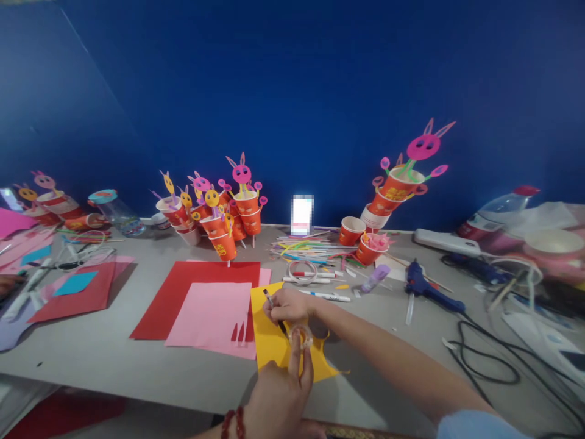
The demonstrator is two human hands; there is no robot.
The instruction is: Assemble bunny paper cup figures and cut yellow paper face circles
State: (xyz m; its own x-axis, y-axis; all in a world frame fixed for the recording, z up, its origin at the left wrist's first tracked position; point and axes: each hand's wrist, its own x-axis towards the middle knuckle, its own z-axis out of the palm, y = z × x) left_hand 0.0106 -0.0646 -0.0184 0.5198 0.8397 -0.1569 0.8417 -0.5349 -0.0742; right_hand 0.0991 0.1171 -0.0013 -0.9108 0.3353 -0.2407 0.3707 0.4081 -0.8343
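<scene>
On the yellow paper (269,341) with a cut, curved right edge lies a clear ring (309,334) like a small tape roll. My left hand (286,390), with a red bead bracelet at the wrist, holds this ring down with its outstretched front fingers; its thumb is mostly hidden. Reaching in from the right, my right hand (290,305) grips a dark pen (282,328), whose lower end points down at the ring's left edge. Left of the yellow paper are a pink sheet (205,311) and a red sheet (183,292).
Decorated red paper cups (219,228) stand along the blue wall, more at the right (388,198). Behind my hands lie markers (329,296) and a pile of thin sticks (301,247). A purple glue stick (375,278), a blue glue gun (425,283) and black cable (484,381) are rightward.
</scene>
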